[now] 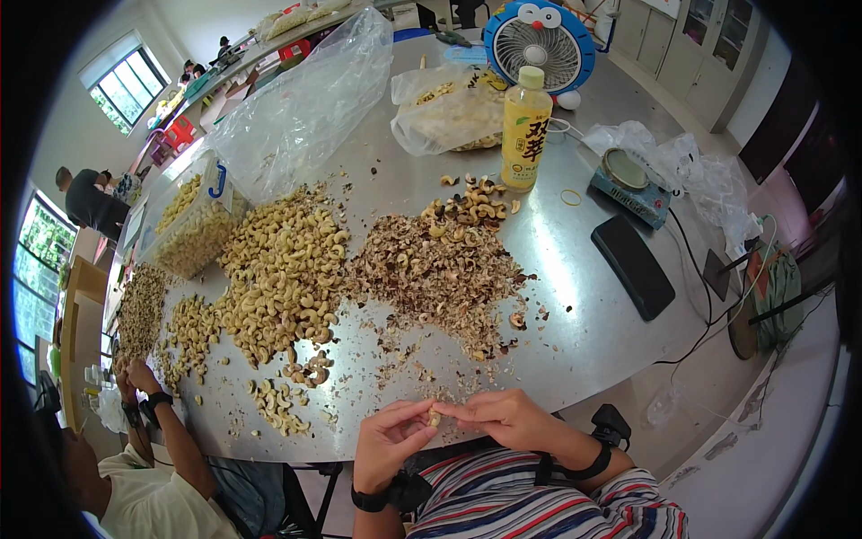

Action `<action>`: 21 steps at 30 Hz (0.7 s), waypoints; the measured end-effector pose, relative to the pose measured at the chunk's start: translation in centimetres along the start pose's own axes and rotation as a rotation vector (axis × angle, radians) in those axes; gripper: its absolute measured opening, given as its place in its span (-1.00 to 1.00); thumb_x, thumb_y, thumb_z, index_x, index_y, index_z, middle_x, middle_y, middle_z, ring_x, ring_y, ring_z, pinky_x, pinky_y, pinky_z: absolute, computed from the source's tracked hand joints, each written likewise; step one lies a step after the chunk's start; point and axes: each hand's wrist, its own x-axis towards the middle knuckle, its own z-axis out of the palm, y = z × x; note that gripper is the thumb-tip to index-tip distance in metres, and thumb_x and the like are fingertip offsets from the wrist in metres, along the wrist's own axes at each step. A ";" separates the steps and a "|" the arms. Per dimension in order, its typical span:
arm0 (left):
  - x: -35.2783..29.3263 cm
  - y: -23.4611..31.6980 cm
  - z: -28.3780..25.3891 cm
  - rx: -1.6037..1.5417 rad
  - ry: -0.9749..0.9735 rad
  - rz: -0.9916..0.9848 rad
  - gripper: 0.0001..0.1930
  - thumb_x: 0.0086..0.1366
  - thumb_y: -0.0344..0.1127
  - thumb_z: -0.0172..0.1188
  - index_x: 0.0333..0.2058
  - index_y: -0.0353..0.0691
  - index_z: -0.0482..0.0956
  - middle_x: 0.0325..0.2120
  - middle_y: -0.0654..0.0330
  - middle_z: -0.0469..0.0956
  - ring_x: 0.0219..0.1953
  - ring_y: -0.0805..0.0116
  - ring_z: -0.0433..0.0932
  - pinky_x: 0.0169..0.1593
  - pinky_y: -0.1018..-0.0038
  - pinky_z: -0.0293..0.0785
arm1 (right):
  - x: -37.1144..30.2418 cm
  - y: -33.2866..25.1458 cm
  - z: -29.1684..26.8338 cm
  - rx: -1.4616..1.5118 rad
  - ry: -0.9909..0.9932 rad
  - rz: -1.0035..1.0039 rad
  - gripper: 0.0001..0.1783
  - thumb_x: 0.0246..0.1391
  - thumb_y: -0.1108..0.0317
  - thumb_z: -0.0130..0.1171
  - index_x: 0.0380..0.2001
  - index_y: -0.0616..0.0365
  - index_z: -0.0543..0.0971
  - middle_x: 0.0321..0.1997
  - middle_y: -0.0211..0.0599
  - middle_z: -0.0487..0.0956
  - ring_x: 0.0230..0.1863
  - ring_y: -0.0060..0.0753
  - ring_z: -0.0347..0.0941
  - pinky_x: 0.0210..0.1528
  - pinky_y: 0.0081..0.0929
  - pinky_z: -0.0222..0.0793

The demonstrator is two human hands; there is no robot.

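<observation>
Close to the near edge of the metal table (575,359), my left hand (391,442) pinches a pale cashew nut (435,419) between thumb and fingers. From the other side my right hand (503,419) meets it, its fingertips closed against the same nut. Just beyond my hands lies a heap of brown skin flakes (431,278), with darker cashews (471,205) at its far end. Left of the flakes spreads a large pile of cream-coloured cashews (283,269). A small group of cashews (277,409) rests nearer, left of my left hand.
A plastic tub of cashews (199,235), a clear plastic bag (305,108) and a filled bag (449,117) stand farther back. Rightward are a yellow bottle (525,135), blue fan (539,49), small scale (631,189) and black phone (633,267). A co-worker (153,476) sits at left.
</observation>
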 end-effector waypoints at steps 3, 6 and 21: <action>0.0 0.1 0.1 0.006 0.000 0.003 -0.62 0.01 -0.69 0.17 -0.12 -0.43 0.46 -0.27 0.14 0.43 -0.25 0.47 0.44 -0.14 0.62 0.42 | 0.0 0.0 -0.1 0.013 -0.006 0.021 -0.49 -0.05 0.62 0.07 0.00 -0.08 0.45 -0.46 -0.22 0.52 -0.49 -0.45 0.43 -0.32 -0.62 0.39; 0.0 0.1 0.2 0.006 0.018 0.003 -0.62 0.00 -0.69 0.17 -0.13 -0.43 0.46 -0.28 0.15 0.43 -0.25 0.46 0.44 -0.14 0.63 0.42 | 0.1 -0.1 -0.1 0.033 -0.018 0.048 -0.53 -0.01 0.59 0.06 0.00 -0.07 0.45 -0.46 -0.24 0.52 -0.48 -0.50 0.42 -0.34 -0.65 0.36; 0.2 -0.2 0.2 -0.044 0.066 0.002 -0.61 0.00 -0.70 0.17 -0.11 -0.44 0.44 -0.18 0.12 0.40 -0.22 0.46 0.42 -0.13 0.62 0.40 | 0.5 -0.9 0.0 0.059 0.020 0.040 -0.57 0.04 0.44 0.05 0.04 -0.02 0.40 -0.56 -0.15 0.42 -0.57 -0.32 0.31 -0.42 -0.56 0.30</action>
